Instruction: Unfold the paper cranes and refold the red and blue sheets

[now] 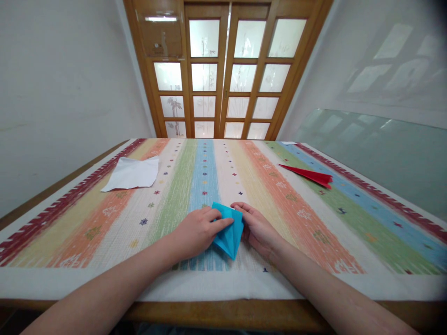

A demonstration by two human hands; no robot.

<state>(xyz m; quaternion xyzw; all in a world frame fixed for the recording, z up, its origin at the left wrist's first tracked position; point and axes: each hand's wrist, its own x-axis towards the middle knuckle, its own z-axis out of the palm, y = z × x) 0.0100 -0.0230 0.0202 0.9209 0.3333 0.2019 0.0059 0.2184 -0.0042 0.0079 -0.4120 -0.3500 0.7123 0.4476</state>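
Observation:
A folded blue paper (231,235) lies on the striped tablecloth (307,223) near the table's front edge, its point toward me. My left hand (195,231) rests on its left part, fingers pressing down on the paper. My right hand (257,227) touches the paper's right edge, with the fingers curled along it. Both forearms reach in from the bottom of the view.
A white sheet of paper (132,173) lies at the back left of the cloth. A folded red paper (309,175) lies at the back right. A wooden door with frosted panes (223,70) stands behind the table, with walls on both sides.

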